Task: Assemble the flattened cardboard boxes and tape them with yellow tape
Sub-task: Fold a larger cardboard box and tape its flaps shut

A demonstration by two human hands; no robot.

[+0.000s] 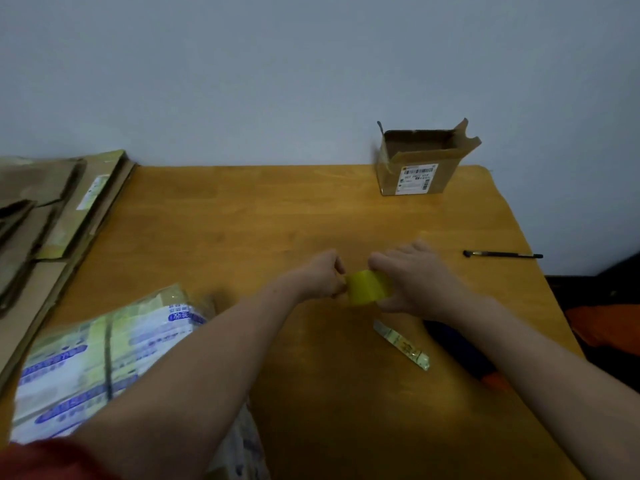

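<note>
A roll of yellow tape [365, 287] is held above the middle of the wooden table [263, 216]. My right hand [414, 275] grips the roll from the right side. My left hand [323, 275] pinches the tape at the roll's left edge. An assembled cardboard box [419, 168] with a white shipping label stands upright at the far right of the table, its top flaps open. A flattened printed box [100, 358] lies at the near left. More flattened cardboard [52, 216] is stacked along the left edge.
A utility knife [401, 344] lies on the table just below my right forearm. A black pen [502, 255] rests near the right edge. A dark blue object [460, 348] sits partly under my right arm. A grey wall rises behind the table.
</note>
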